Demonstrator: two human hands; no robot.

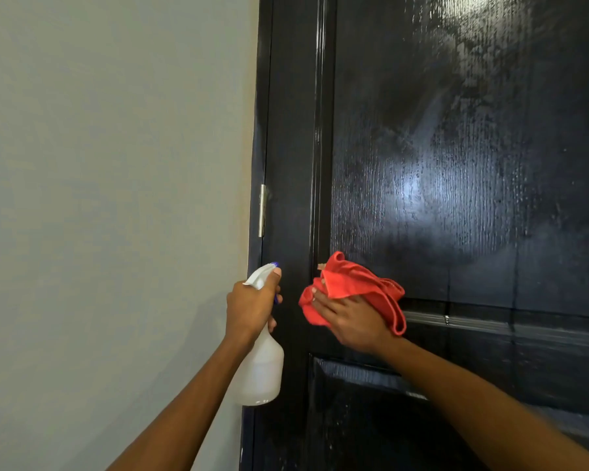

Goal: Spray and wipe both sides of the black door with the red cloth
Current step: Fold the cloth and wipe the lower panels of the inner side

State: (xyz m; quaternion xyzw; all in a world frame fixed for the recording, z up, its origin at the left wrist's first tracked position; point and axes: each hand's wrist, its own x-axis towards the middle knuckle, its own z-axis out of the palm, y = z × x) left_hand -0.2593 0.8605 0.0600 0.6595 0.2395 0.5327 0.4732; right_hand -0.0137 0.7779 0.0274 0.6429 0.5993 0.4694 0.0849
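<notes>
Gripping the translucent white plastic spray bottle [261, 368] at lower centre, the left hand [250, 309] hides its neck. Just right, the right hand [351, 322] presses the crumpled red cloth [354, 283], fingers partly buried, against the streaky glossy black door [456, 164].

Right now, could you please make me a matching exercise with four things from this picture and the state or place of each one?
Things:
1. spray bottle
2. red cloth
3. hinge
4. upper door panel

States:
A. wet with streaks
B. pressed on the door under the right hand
C. on the door's left edge
D. gripped by the left hand

Pairs: 1-D, 2-B, 3-C, 4-A
</notes>
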